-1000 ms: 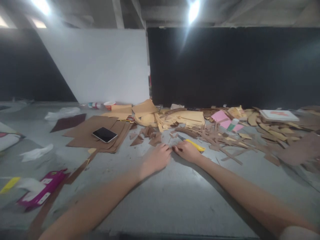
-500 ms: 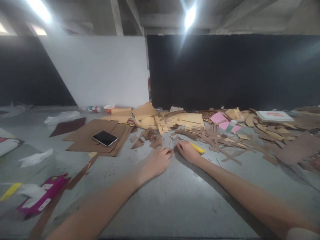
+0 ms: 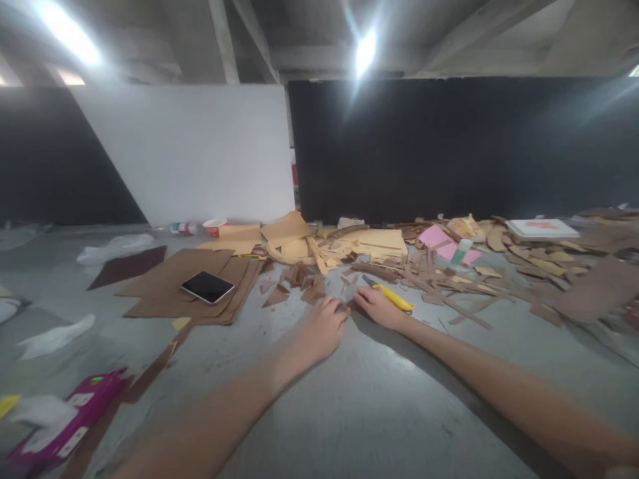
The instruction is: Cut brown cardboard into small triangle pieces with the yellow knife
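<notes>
Just past the right hand [image 3: 378, 309], farther from the left hand [image 3: 327, 327], a knife [image 3: 397, 298] is lying aslant; what either is gripping, I cannot tell.

The grey table [image 3: 369, 412] carries stacked brown sheets [image 3: 154, 293] at ten o'clock and a crumpled white sheet [image 3: 57, 336] at nine. Brown triangular scraps [image 3: 313, 290] lie at twelve, a yellow-handled knife [image 3: 394, 297] and brown strips [image 3: 466, 309] at two.
</notes>
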The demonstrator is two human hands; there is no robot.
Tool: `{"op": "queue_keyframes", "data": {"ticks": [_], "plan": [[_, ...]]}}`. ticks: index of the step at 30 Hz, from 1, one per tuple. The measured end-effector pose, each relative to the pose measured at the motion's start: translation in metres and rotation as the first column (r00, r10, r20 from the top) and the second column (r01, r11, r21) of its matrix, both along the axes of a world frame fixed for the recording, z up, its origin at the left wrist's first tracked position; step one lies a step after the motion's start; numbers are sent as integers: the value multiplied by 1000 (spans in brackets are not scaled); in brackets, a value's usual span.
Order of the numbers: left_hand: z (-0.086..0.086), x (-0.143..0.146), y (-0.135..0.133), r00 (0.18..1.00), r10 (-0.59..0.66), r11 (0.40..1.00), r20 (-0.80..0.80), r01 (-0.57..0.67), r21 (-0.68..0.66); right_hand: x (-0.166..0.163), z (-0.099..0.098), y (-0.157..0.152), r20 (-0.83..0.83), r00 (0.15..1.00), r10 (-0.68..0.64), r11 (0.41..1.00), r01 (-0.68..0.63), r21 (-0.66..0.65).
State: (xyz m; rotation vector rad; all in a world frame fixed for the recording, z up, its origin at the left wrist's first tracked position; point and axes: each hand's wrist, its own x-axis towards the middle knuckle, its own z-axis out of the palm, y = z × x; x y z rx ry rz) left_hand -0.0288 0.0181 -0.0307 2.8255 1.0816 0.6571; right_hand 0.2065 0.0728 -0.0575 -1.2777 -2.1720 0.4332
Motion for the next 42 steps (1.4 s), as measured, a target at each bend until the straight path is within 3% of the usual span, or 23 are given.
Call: {"op": "queue_keyframes", "data": {"ticks": [11, 14, 16, 18, 22, 32, 42], "plan": [[-7, 1, 4, 999, 9, 999, 31, -7, -46, -3, -1, -6, -125, 992, 28, 999, -23, 41], [-9, 3, 4, 984, 107, 993, 143, -99, -57, 2, -2, -5, -151, 988, -33, 979, 62, 195], [-10, 4, 5, 968, 164, 986, 192, -156, -58, 7, -1, -4, -88, 995, -53, 932, 82, 353], [-11, 4, 6, 962, 193, 981, 192, -183, -69, 11, 1, -5, 64, 998, 9, 885, -38, 464], [-12, 4, 8, 977, 181, 980, 116, -170, -100, 14, 5, -4, 270, 954, 131, 812, -260, 522], [-6, 6, 4, 992, 129, 991, 3, -128, -43, 10, 4, -4, 350, 924, 152, 816, -317, 483], [-4, 7, 11, 989, 28, 999, -144, -24, 31, 10, 5, 2, 155, 975, 162, 960, -192, 203]]}}
